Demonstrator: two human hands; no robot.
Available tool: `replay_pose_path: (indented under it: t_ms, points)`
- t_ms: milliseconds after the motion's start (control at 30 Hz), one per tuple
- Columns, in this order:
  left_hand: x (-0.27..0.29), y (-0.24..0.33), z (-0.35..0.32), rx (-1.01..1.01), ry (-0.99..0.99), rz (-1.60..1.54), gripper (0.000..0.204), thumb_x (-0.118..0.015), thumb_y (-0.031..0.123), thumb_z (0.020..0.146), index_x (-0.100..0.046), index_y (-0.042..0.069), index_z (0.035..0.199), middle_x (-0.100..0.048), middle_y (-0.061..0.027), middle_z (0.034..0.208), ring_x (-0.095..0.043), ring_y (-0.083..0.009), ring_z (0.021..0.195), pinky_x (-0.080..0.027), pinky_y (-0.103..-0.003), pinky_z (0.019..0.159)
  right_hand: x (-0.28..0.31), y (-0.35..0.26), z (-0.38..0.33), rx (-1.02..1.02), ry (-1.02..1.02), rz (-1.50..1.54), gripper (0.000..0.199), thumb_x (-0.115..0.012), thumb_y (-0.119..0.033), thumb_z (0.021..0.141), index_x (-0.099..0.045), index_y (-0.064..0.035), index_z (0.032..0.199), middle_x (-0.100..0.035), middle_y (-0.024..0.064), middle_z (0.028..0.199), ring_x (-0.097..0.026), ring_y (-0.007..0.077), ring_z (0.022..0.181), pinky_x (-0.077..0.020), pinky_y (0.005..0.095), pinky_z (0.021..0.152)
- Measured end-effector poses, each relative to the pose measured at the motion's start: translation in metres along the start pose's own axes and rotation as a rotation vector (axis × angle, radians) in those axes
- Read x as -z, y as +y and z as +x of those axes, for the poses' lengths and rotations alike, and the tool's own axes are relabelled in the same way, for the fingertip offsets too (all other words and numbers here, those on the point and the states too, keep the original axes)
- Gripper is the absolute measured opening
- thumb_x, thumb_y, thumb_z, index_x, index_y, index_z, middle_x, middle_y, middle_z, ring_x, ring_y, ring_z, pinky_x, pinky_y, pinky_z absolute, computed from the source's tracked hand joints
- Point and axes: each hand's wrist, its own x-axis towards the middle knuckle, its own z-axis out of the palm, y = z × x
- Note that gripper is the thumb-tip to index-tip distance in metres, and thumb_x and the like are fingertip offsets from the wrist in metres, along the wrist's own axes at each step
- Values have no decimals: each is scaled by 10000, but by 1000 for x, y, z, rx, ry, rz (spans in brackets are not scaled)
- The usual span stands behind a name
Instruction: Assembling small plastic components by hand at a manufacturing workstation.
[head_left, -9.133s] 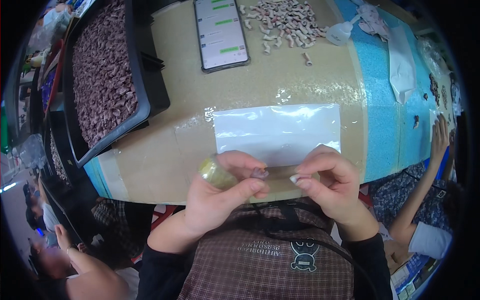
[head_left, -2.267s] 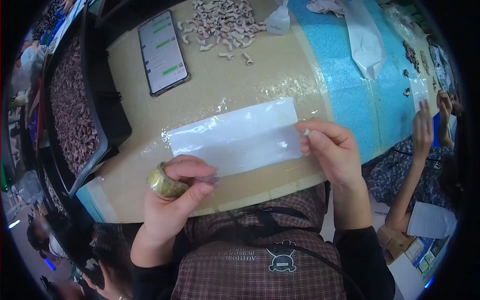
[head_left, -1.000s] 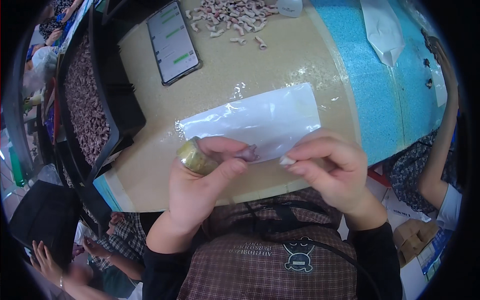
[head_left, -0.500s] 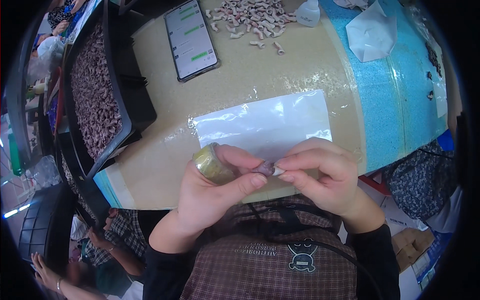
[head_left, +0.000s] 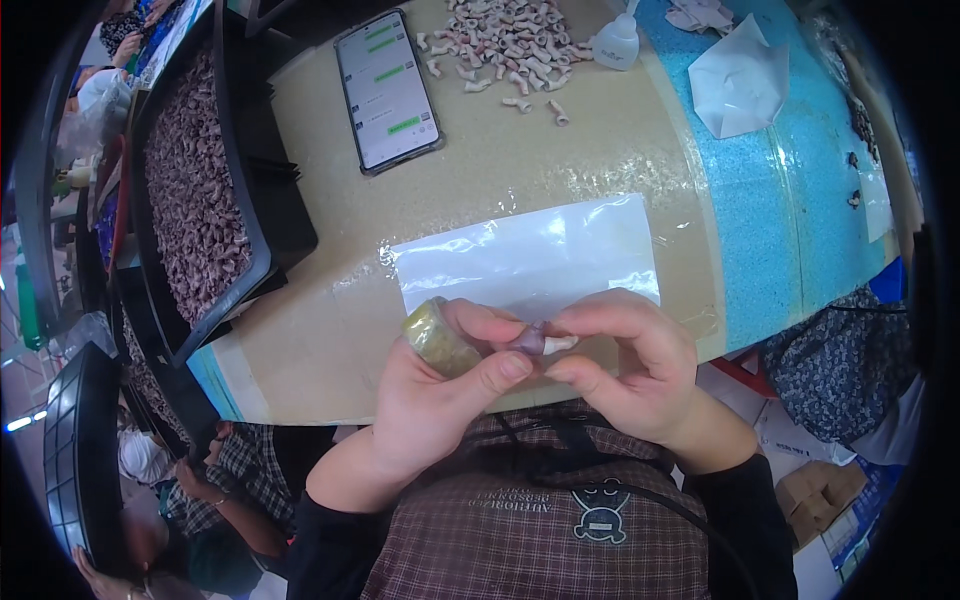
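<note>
My left hand (head_left: 430,390) pinches a small purple tube-like piece (head_left: 529,343) between thumb and index finger. A white, narrower end (head_left: 560,345) sticks out of it toward the right. A shiny yellow-green band (head_left: 440,340) is wrapped round the left index finger. My right hand (head_left: 640,365) has its thumb and index finger parted around the white end. The index fingertip is close above the piece; whether it touches cannot be made out. Below the hands lies a glossy white sheet (head_left: 530,250) on the tan tabletop.
Small pale tubular pieces (head_left: 515,50) lie heaped at the far side, beside a phone (head_left: 388,90) and a white squeeze bottle (head_left: 616,45). At left stands a black bin (head_left: 265,220) full of purple pieces (head_left: 195,190). A folded paper dish (head_left: 738,80) sits at right. Co-workers are at lower left.
The right thumb and index finger have parted from their pinch on the white end, and more of it shows. Both hands sit slightly lower in the view.
</note>
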Motion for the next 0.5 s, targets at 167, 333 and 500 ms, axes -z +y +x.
replay_pose_path:
  t_ms: [167, 333, 500]
  points:
    - [2, -8, 0, -300, -97, 447, 248, -669, -57, 822, -591, -3, 1051, -630, -101, 988, -616, -147, 868, -513, -269, 773, 9, 4, -7, 49, 29, 6, 187, -764, -19, 726, -696, -22, 900, -661, 92, 878, -653, 200, 752, -527, 291, 643]
    - [-14, -8, -10, -428, -235, 618, 310, -703, -77, 780, -604, 6, 1062, -628, -110, 984, -616, -160, 820, -518, -272, 680, 22, -4, -19, 142, 45, 50, 164, -766, -26, 719, -693, -36, 866, -649, 77, 823, -631, 198, 685, -500, 290, 578]
    - [-18, -11, -7, -297, -169, 513, 342, -717, -14, 795, -609, 25, 1118, -614, -125, 1028, -615, -183, 870, -517, -281, 692, 22, 6, -27, 43, 63, 21, 168, -762, -42, 736, -691, -36, 889, -651, 74, 855, -624, 196, 720, -495, 282, 612]
